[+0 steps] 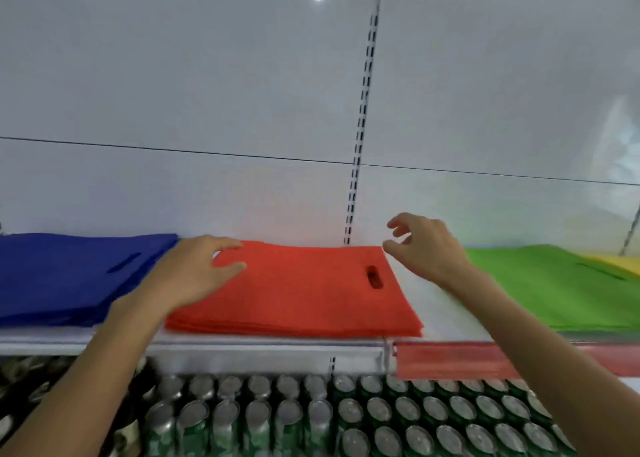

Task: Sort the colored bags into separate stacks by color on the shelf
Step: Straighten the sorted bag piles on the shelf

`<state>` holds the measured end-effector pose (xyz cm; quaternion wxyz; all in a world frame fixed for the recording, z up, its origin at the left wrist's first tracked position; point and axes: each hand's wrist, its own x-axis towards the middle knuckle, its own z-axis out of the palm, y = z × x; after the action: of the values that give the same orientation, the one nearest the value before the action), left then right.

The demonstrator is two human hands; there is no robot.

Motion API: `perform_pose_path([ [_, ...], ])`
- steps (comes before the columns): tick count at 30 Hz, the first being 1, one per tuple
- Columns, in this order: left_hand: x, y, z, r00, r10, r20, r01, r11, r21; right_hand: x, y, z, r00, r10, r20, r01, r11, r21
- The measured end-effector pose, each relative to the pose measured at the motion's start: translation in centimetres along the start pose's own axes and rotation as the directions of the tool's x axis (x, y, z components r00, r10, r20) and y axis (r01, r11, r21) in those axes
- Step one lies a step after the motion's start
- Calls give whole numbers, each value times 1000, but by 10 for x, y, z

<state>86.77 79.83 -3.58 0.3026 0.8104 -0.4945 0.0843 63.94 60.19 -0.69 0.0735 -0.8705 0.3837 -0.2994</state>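
— Bags on the shelf (242, 347)?
— Side by side, left to right: blue stack (69, 276); red stack (294, 290); green stack (554, 287); yellow bag (616, 262) at the far right edge.
— Left hand (194, 273)?
— Rests on the red stack's left edge; fingers (227, 243) fairly straight, gripping nothing.
— Right hand (429, 245)?
— Hovers over the red stack's far right corner; fingers (398, 220) loosely curled, holding nothing; rows of cans (381, 418) below.

The white metal shelf (433, 318) is carrying flat fabric bags: a dark blue stack (62, 276) is lying left, a red stack (301, 294) centre, a green stack (540, 290) right, a yellow stack (620, 262) peeking in beside it.
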Motion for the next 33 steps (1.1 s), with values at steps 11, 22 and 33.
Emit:
perform_pose_path([
  [11, 8, 202, 110, 992, 123, 34, -122, 992, -30, -17, 218, -96, 994, 102, 29, -99, 991, -94],
  [22, 42, 342, 180, 977, 192, 94, -193, 981, -7, -19, 376, -162, 980, 182, -86, -182, 983, 7],
  [33, 42, 583, 321, 949, 300, 100, -282, 946, -160, -44, 621, -275, 967, 233, -105, -242, 966, -86],
])
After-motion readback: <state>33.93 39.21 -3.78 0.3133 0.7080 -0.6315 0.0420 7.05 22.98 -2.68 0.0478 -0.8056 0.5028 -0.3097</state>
